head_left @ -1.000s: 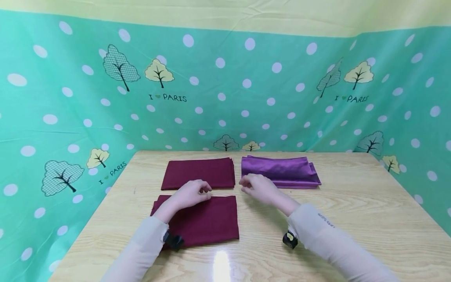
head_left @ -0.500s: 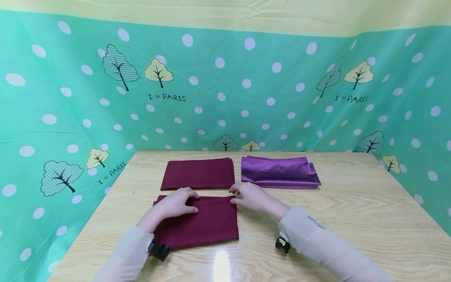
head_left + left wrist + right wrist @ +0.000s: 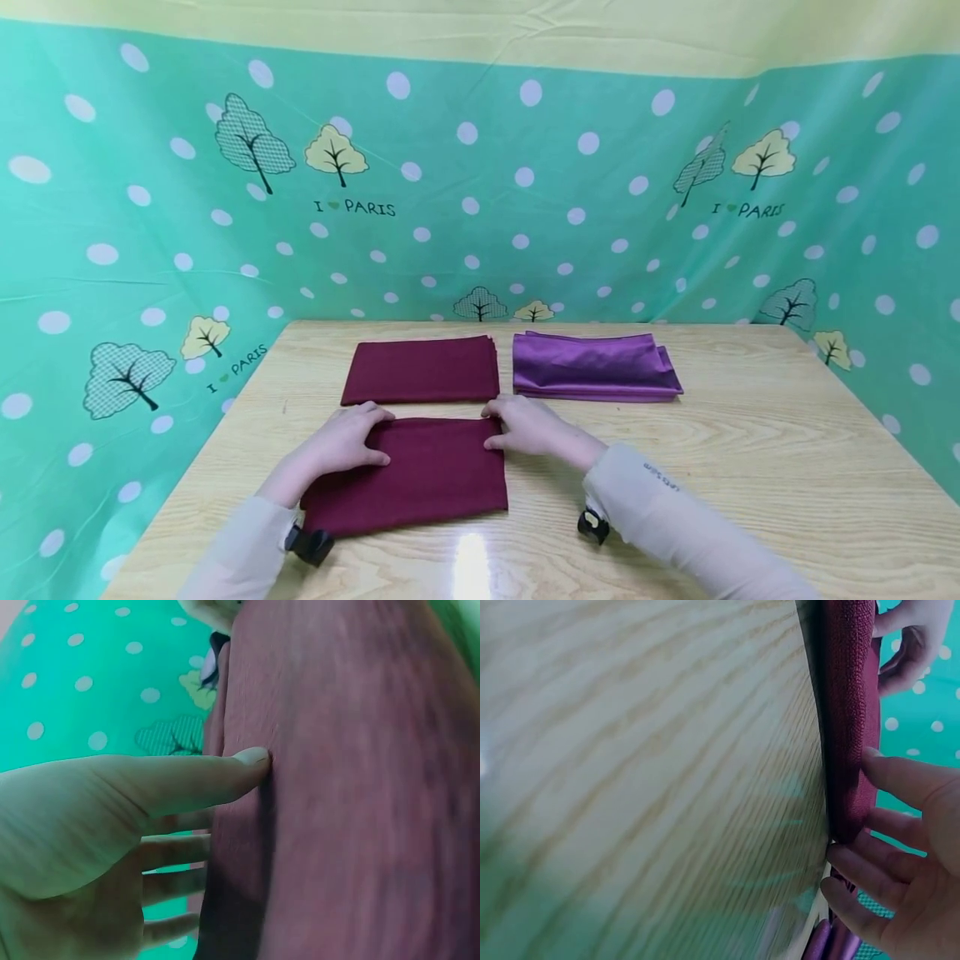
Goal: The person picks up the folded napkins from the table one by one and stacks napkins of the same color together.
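A folded maroon cloth (image 3: 435, 475) lies on the table in front of the person. My left hand (image 3: 337, 446) rests on its far left part, thumb on the upper face; in the left wrist view the thumb (image 3: 202, 780) touches the fabric while the other fingers extend behind it. At the far right corner, my right hand (image 3: 528, 425) touches the cloth with thumb and fingertips, its fingers loosely bent. In the right wrist view the thumb (image 3: 907, 776) meets the cloth's edge (image 3: 847, 735). The left hand and forearm cover the cloth's far left corner.
Behind it lies a second folded maroon cloth (image 3: 420, 371), with a folded shiny purple cloth (image 3: 592, 367) to its right. All rest on a wooden table (image 3: 750, 467). A green dotted curtain (image 3: 480, 192) hangs along the back and sides.
My left hand has slid left and toward the person over the near maroon cloth. My right hand has moved left and nearer, from beside the purple cloth to the maroon cloth's corner.
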`<action>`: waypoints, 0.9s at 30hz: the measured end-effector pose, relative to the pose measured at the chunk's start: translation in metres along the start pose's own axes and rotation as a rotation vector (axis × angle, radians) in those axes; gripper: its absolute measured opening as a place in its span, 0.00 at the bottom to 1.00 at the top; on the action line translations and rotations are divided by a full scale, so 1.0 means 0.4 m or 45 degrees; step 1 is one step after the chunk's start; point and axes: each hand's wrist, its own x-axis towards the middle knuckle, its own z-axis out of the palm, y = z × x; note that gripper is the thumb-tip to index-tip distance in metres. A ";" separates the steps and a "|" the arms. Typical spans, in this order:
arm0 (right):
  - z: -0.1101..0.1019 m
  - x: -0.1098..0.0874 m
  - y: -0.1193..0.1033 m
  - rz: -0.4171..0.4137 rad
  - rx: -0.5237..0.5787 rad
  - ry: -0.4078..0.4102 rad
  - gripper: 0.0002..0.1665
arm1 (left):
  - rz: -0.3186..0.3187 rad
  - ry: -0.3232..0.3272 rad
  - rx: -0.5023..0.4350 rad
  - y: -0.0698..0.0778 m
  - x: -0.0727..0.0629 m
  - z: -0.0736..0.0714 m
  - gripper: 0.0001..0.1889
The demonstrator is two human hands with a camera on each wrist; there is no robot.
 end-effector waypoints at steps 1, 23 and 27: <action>0.001 0.002 -0.001 0.004 -0.005 -0.001 0.26 | -0.007 -0.005 0.007 -0.004 -0.005 -0.003 0.30; 0.012 0.019 -0.027 0.101 -0.003 -0.043 0.25 | -0.108 -0.048 -0.045 -0.043 -0.053 -0.021 0.29; 0.013 0.015 -0.028 0.094 0.006 -0.026 0.24 | -0.128 -0.065 -0.153 -0.055 -0.056 -0.015 0.23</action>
